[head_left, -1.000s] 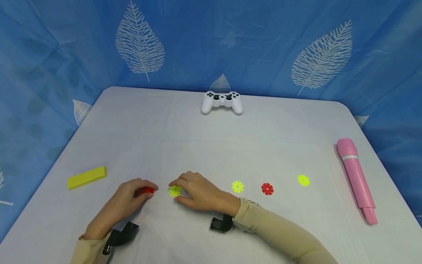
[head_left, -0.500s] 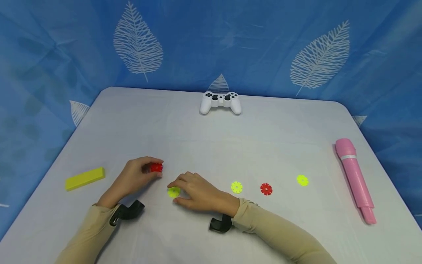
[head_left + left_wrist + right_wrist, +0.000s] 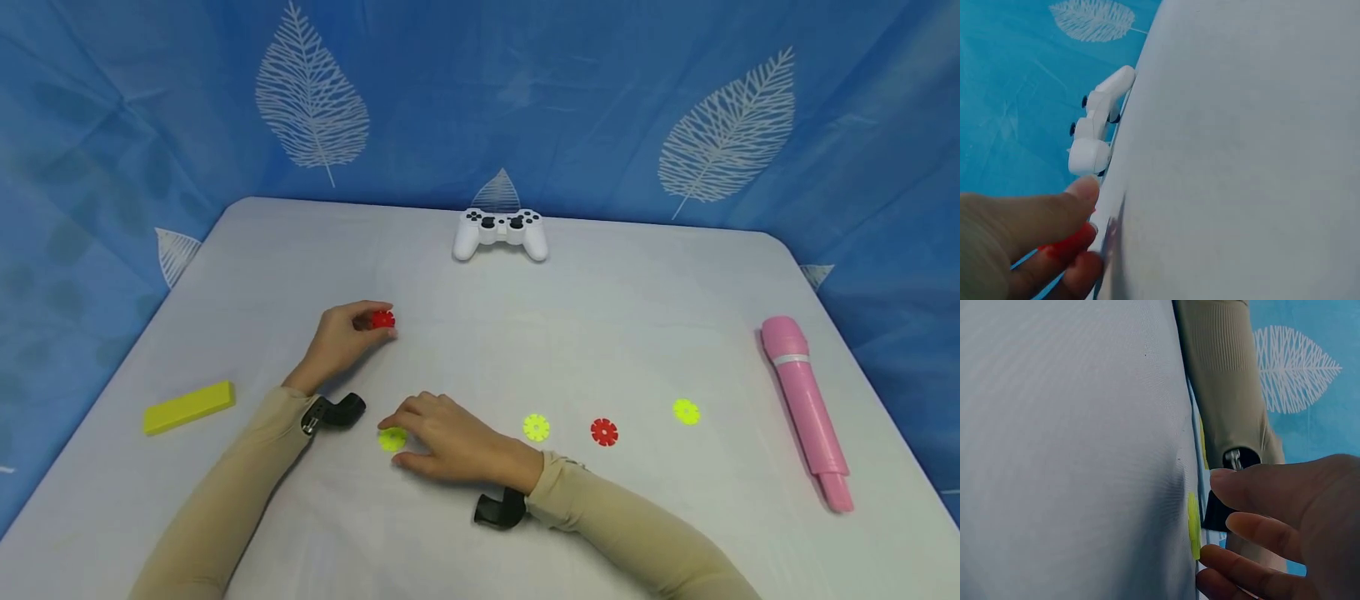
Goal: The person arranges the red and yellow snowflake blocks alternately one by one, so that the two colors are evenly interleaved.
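My left hand [image 3: 337, 340] pinches a red notched plastic disc [image 3: 383, 320] between thumb and fingers, on the left half of the white table. In the left wrist view the thumb and fingers partly cover the red disc [image 3: 1069, 240]. My right hand [image 3: 450, 439] rests low over the table. Its thumb and fingertips lie loosely on either side of a yellow-green notched disc [image 3: 392, 439]. Seen from the right wrist, that yellow-green disc [image 3: 1194, 525] lies flat by the fingertips; whether they touch it, I cannot tell.
Right of my right hand lie a yellow-green disc [image 3: 536, 427], a red disc [image 3: 604, 432] and another yellow-green disc [image 3: 686, 412]. A yellow block [image 3: 189, 407] sits at left, a pink microphone-shaped object [image 3: 806, 412] at right. The white game controller [image 3: 501, 234] stands by the back edge.
My left hand has carried the red disc away from the front, up and to the right across the table. My right hand has stayed by its yellow-green disc.
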### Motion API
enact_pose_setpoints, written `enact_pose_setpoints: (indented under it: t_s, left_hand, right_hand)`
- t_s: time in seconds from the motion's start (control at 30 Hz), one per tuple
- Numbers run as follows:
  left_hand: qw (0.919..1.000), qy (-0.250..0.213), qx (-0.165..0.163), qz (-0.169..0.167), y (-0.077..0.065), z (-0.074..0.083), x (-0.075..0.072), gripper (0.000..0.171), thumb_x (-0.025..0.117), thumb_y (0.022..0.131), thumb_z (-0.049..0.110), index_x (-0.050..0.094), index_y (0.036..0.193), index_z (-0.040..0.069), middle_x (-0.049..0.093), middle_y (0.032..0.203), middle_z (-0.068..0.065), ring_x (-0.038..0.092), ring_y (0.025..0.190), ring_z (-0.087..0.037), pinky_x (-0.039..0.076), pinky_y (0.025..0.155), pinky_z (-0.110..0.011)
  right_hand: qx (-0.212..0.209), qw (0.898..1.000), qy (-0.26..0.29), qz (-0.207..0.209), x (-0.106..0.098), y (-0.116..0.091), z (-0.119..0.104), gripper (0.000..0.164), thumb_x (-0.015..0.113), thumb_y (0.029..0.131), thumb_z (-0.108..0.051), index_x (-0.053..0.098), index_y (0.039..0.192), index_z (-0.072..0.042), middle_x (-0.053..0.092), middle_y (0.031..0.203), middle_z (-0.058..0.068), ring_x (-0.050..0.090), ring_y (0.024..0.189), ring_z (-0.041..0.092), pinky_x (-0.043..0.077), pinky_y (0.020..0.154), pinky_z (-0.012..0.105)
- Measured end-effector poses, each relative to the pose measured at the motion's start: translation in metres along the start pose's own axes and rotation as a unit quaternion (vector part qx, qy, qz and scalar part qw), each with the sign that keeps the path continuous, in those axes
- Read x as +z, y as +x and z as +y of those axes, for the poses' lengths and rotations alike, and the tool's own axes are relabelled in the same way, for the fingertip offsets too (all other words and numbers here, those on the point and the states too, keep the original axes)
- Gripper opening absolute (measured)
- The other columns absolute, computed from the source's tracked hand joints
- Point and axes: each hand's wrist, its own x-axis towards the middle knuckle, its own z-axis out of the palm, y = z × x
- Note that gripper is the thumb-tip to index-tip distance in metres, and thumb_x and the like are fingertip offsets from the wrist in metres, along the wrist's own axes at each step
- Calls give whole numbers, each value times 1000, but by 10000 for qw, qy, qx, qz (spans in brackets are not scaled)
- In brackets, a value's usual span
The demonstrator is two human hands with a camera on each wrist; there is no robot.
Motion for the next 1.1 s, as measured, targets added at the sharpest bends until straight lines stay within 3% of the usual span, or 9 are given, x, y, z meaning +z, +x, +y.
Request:
enact_pose_setpoints:
  t_s: [0.33, 0.57, 0.77, 0.97, 1.1]
  left_hand:
    - [9994, 283, 209, 59, 19, -6, 7, 43, 73, 76, 26, 64, 113, 6, 65, 100, -14, 54, 86, -23, 42, 72, -31]
    - [9984, 512, 226, 34, 16, -2, 7, 41, 72, 76, 24, 65, 110, 2, 55, 93, -15, 47, 80, -23, 37, 65, -27]
    - [9961, 834, 269, -50, 11, 0, 7, 42, 70, 79, 27, 63, 112, 1, 52, 100, -15, 46, 84, -24, 38, 69, -31]
    - [9826, 1625, 892, -76, 0, 4, 4, 40, 65, 83, 24, 61, 116, 2, 55, 111, -17, 50, 96, -30, 45, 80, -42]
    - [9746, 1861, 1243, -15, -7, 3, 2, 32, 57, 88, 15, 60, 117, 1, 57, 114, -16, 52, 100, -32, 44, 84, -44]
  right_hand:
    - [-82, 9999, -76, 23, 2, 0, 2, 39, 59, 86, -35, 55, 122, -21, 56, 114, -6, 50, 105, 8, 40, 85, 23]
    - [-140, 9998, -124, 30, 1, 0, 3, 39, 58, 86, -35, 55, 122, -20, 56, 113, -6, 50, 105, 9, 40, 84, 23]
    - [-190, 9997, -132, 64, 2, -1, 3, 38, 58, 86, -35, 55, 122, -20, 56, 113, -6, 50, 104, 8, 39, 83, 21]
    - [-162, 9997, -144, 134, 3, -1, 4, 38, 59, 86, -35, 56, 120, -20, 56, 112, -6, 50, 104, 8, 39, 82, 20]
    - [-137, 9997, -120, 173, 4, 0, 4, 37, 59, 86, -34, 56, 119, -20, 56, 111, -6, 50, 104, 8, 39, 82, 20]
